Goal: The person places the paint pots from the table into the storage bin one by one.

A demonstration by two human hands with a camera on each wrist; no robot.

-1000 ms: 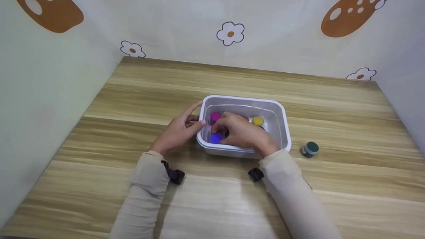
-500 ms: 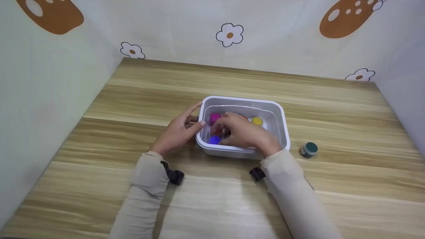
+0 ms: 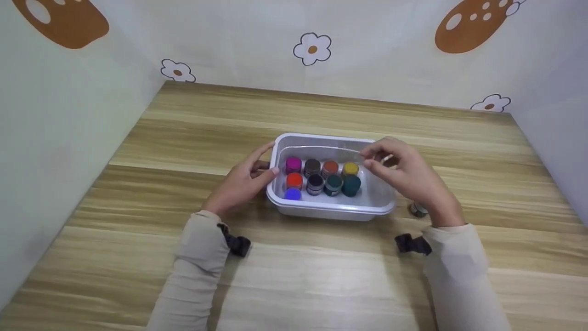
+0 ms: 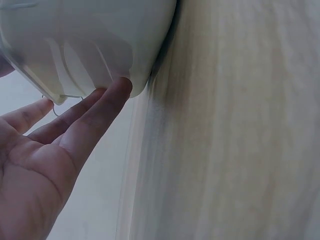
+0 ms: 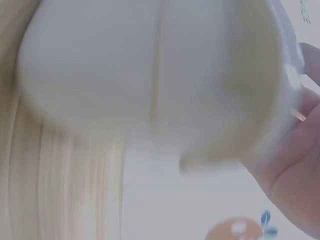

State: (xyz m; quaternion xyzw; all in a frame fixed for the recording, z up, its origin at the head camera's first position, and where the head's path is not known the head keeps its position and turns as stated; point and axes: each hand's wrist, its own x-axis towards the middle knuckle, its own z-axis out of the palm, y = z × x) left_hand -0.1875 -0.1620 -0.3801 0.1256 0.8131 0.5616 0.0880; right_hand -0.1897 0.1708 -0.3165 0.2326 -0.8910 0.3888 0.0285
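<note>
A white plastic box point(image 3: 333, 210) holds several small paint pots. At its left end my left hand point(image 3: 240, 184) grips the wall, thumb over the rim and fingers against the outside, as the left wrist view shows. My right hand point(image 3: 402, 170) is over the box's right end, fingers loosely bent, with nothing seen between them. Among the pots are a magenta pot point(image 3: 293, 164), a yellow pot point(image 3: 350, 168), a red-orange pot point(image 3: 294, 180), a black pot point(image 3: 315, 184), a teal pot point(image 3: 351, 185) and a blue pot point(image 3: 293, 194).
One more paint pot point(image 3: 418, 210) stands on the wooden table point(image 3: 321, 285) right of the box, mostly hidden behind my right wrist. A flower-print wall point(image 3: 257, 50) rises behind the table, with pale walls on both sides.
My right hand has lifted from the pots at the box's left side and moved right, uncovering the pots. It now covers most of the pot on the table. My left hand stays at the box.
</note>
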